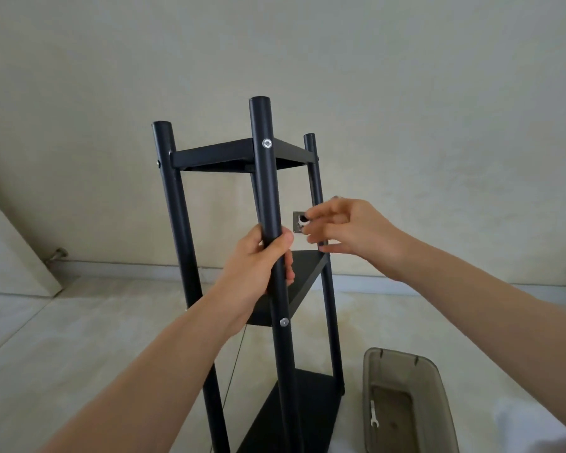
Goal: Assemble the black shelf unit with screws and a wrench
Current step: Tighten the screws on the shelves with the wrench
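Note:
The black shelf unit stands upright on the floor with three round posts and three triangular shelves. Silver screws sit in the near post at the top shelf and at the middle shelf. My left hand grips the near post just above the middle shelf. My right hand hovers beside the far right post with loosely curled fingers, holding nothing I can make out. A small white wrench lies inside the bin at lower right.
A translucent grey plastic bin sits on the floor to the right of the shelf. A metal wall plate shows behind my right fingers. A white panel leans against the wall at the left. The floor is pale tile.

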